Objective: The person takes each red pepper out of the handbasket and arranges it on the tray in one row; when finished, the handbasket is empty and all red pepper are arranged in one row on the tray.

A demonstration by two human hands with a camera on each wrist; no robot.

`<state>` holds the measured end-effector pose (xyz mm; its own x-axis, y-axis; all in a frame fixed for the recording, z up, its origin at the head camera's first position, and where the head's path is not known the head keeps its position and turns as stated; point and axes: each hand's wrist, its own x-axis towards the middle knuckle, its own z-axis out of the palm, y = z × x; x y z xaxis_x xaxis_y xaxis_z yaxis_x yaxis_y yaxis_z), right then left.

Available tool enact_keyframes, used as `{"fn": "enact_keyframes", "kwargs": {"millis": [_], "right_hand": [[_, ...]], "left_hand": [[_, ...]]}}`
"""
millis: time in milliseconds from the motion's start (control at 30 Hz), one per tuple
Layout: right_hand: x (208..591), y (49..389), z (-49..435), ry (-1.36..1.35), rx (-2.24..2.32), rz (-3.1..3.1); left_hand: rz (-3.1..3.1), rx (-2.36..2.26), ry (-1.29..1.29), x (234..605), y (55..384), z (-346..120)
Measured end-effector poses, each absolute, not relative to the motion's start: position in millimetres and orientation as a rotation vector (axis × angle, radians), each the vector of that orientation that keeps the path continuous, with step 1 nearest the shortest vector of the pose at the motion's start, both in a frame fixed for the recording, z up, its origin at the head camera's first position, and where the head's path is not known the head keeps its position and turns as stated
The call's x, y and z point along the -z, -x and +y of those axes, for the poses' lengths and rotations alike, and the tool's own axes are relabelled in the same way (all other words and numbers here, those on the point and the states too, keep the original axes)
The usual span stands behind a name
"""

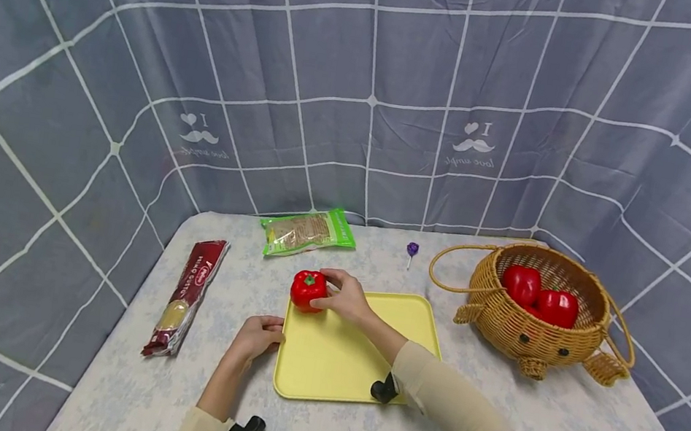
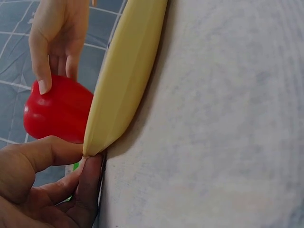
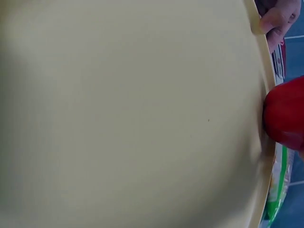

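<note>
- Right hand (image 1: 347,299): fingers curled over glossy red bell pepper (image 1: 308,290), at far-left corner of flat yellow plastic tray (image 1: 353,349).
- Left hand (image 1: 258,336): fingers pinch tray's left rim on the surface.

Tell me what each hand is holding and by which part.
The right hand holds the red pepper by its side at the tray's far left corner. The left hand pinches the yellow tray by its left rim.
</note>
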<state>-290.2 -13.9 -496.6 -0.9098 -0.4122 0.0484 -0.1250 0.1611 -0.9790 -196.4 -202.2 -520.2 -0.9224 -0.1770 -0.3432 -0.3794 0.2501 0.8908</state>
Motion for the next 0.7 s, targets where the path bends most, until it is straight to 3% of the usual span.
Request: {"fn": "enact_keyframes", "kwargs": {"millis": [700], "right_hand": [[495.8,294.1,-15.9,0.568,1.69,2.299]], "left_hand": [[2.316,-1.715,0.54,520.3,201.0,-204.6]]}}
